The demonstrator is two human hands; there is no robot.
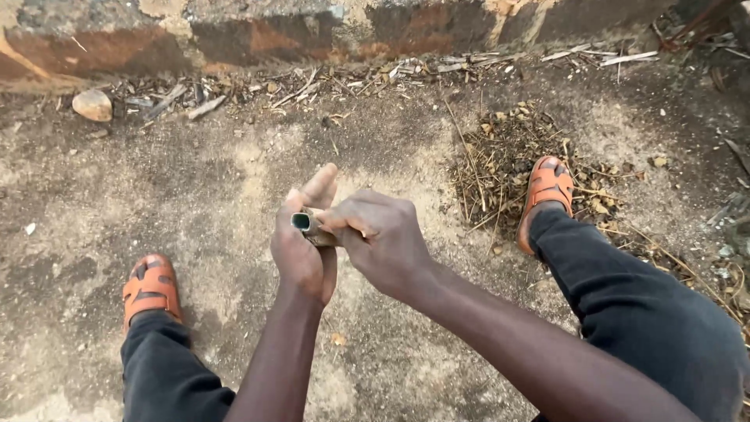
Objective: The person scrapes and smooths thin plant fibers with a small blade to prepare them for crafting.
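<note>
Both hands meet at centre over bare ground — left hand (303, 248) wrapped around a short hollow stalk (311, 227), thumb raised; right hand (380, 241) closed over the stalk's other end, fingers curled tight. Stalk: brownish, open dark tube end facing the camera, held between the knees. Surroundings — orange sandals (150, 287), black trousers (641, 312), dry-twig pile (500, 160), pale stone (93, 105), weathered wall base (312, 35).
</note>
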